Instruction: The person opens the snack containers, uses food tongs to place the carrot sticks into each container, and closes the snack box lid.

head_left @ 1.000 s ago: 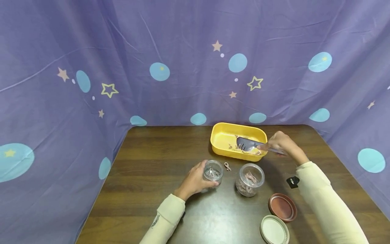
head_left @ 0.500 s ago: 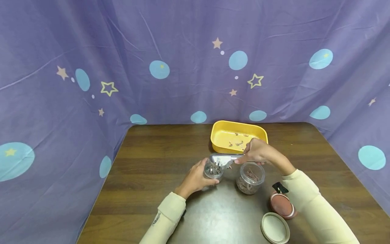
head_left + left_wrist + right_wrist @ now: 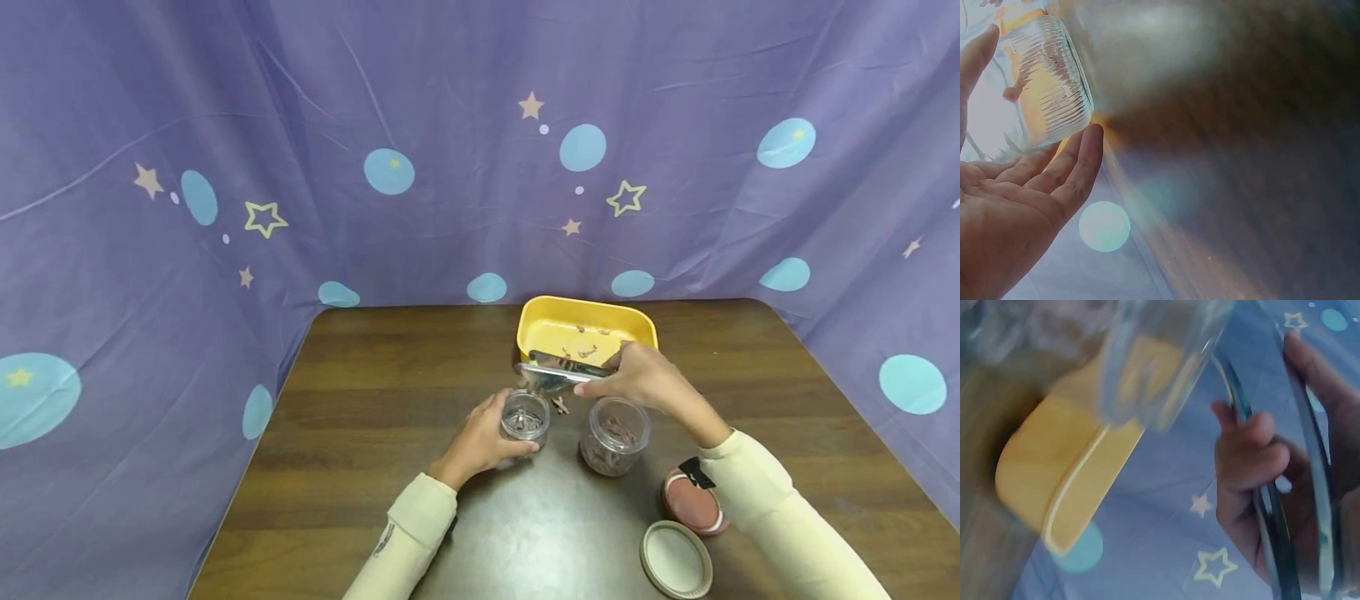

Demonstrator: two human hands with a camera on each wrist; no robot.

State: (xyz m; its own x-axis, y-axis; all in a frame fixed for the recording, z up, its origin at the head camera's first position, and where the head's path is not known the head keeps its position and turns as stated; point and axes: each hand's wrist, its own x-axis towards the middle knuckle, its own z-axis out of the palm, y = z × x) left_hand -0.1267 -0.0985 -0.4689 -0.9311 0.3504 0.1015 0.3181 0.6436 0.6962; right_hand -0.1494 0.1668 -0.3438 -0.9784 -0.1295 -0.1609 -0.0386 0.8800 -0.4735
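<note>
My left hand (image 3: 483, 439) grips a small clear glass jar (image 3: 525, 429) with a few small greyish pieces at its bottom. In the left wrist view, the fingers of the left hand (image 3: 1029, 194) curve round the ribbed jar (image 3: 1057, 81). My right hand (image 3: 648, 385) holds metal tongs (image 3: 558, 375), their arms spread apart, above the jar and before the yellow tub. The right wrist view shows fingers of the right hand (image 3: 1250, 462) around one arm of the tongs (image 3: 1272, 534). A larger clear jar (image 3: 615, 446) of pinkish pieces stands just below the right hand.
A yellow tub (image 3: 536, 312) with several small brownish pieces stands at the back. One small pinkish looped piece (image 3: 560, 406) lies between the jars. A reddish-brown lid (image 3: 693, 507) and a cream lid (image 3: 677, 562) lie at the front right of the wooden table (image 3: 360, 433).
The right hand brought the tongs from the yellow tub to the small jar's mouth, then raised them slightly with the arms spreading. The left hand and jar stayed in place.
</note>
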